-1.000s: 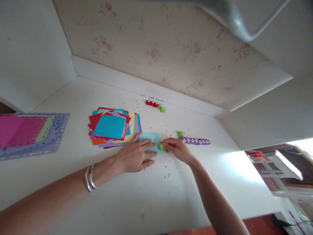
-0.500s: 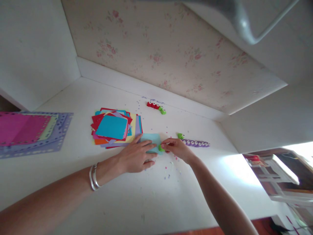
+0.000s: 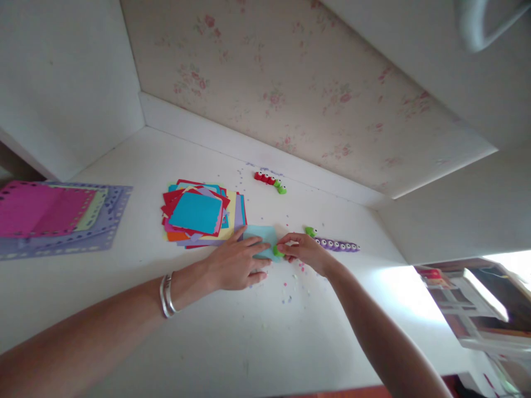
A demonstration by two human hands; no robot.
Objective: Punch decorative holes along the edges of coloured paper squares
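Note:
My left hand (image 3: 236, 262) lies flat with fingers spread, pressing a light blue sheet of paper (image 3: 261, 233) against the white table. At the sheet's right edge, my right hand (image 3: 302, 251) grips a small green paper punch (image 3: 277, 251), mostly covered by the fingers. Just beyond that hand sits another green punch (image 3: 310, 231), beside a row of purple punches (image 3: 340, 245) with eye-like tops. Left of the blue sheet is a stack of coloured paper (image 3: 197, 213), its edge near my left fingertips.
Red punches (image 3: 264, 178) and green ones (image 3: 280, 187) stand in a row near the wall. Pink and purple papers with punched edges (image 3: 112, 215) lie at the far left. Tiny paper bits (image 3: 285, 284) are scattered in front of my hands. A floral-papered wall (image 3: 274, 99) rises behind.
The view has shifted slightly, so everything appears a little further right. Both hands keep the same places on the blue paper and the green punch.

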